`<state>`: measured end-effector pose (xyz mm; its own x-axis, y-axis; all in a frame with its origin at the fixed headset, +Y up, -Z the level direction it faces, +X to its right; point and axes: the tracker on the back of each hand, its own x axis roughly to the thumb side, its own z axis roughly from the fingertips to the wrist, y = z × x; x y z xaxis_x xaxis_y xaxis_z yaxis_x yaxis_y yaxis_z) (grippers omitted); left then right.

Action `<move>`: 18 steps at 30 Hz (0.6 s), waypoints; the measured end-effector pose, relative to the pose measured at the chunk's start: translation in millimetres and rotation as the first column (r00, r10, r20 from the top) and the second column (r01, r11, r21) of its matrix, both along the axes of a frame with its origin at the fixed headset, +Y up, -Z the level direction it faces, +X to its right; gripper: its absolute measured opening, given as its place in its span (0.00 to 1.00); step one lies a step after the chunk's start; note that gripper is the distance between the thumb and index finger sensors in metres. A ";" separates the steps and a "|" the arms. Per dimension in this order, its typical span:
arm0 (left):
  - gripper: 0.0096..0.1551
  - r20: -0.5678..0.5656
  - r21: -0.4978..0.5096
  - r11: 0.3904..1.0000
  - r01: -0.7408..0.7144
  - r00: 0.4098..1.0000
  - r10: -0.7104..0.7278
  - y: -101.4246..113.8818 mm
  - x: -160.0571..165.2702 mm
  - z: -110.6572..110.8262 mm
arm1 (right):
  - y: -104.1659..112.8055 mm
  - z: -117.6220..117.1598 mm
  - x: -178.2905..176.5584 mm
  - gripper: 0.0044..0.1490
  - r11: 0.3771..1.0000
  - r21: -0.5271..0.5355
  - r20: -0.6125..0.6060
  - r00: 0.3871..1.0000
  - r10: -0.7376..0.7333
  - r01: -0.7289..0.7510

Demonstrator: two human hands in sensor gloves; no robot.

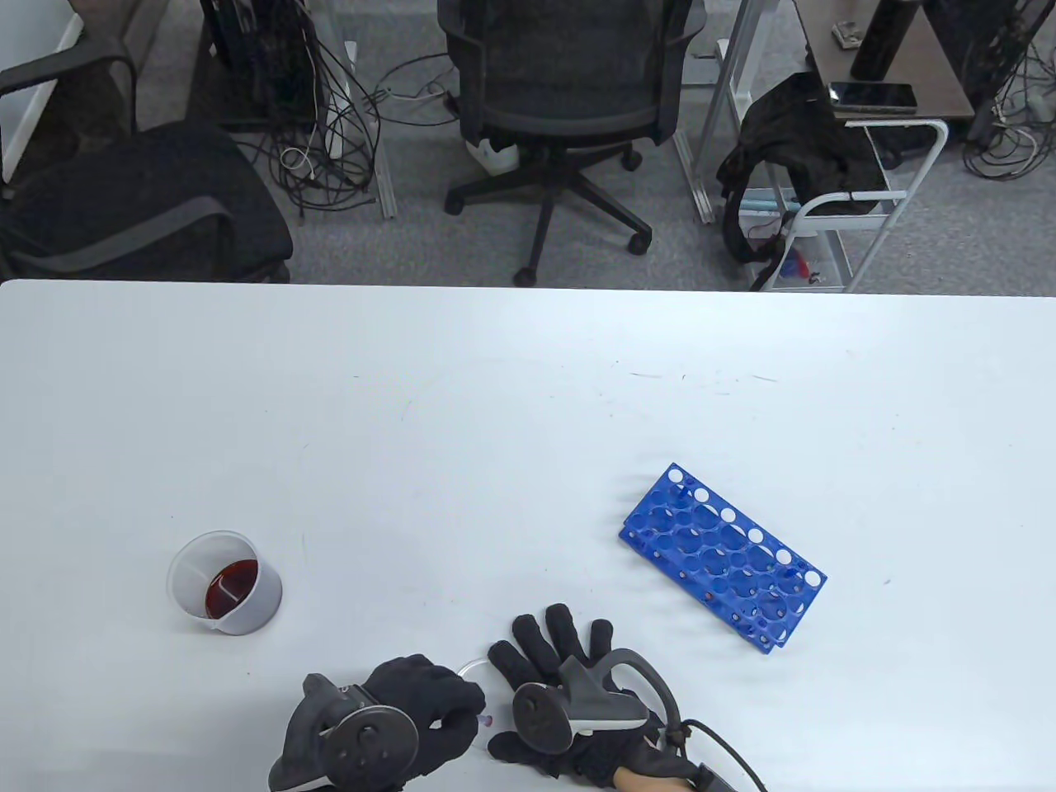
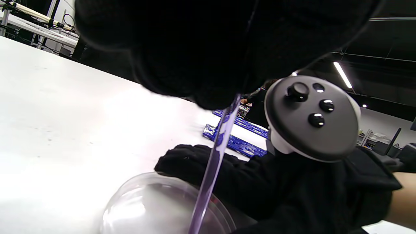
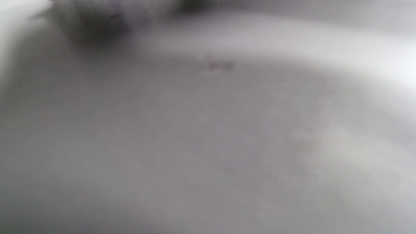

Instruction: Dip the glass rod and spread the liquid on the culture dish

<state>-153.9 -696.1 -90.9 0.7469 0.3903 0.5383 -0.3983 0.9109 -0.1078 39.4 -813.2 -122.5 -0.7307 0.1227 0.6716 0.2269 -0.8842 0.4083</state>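
My left hand (image 1: 450, 714) pinches a thin glass rod (image 2: 214, 156). The rod slants down from my fingers (image 2: 208, 65) into a clear culture dish (image 2: 156, 208). In the table view only a piece of the dish's rim (image 1: 472, 662) shows between my hands. My right hand (image 1: 561, 639) lies flat on the table with its fingers spread, just right of the dish, and holds nothing; it also shows in the left wrist view (image 2: 191, 162) against the dish's far rim. A translucent beaker (image 1: 227, 582) with dark red liquid stands to the left. The right wrist view is a grey blur.
A blue test tube rack (image 1: 722, 557) lies on the white table (image 1: 495, 412) to the right of my hands. Office chairs, cables and a cart stand beyond the table's far edge.
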 end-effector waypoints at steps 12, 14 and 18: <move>0.18 -0.028 0.130 0.990 0.053 0.998 -0.050 -0.7 12.6 10.4 | 0.0 0.0 0.0 0.64 1.000 0.000 0.000 1.000 0.000 0.000; 0.18 -0.054 0.169 0.982 0.088 0.995 -0.079 -0.1 13.6 11.2 | 0.0 0.0 0.0 0.64 1.000 0.000 0.000 1.000 0.000 0.000; 0.18 -0.067 0.171 0.980 0.099 0.994 -0.088 1.3 12.2 10.1 | 0.0 0.0 0.0 0.64 1.000 0.000 0.000 1.000 0.000 0.000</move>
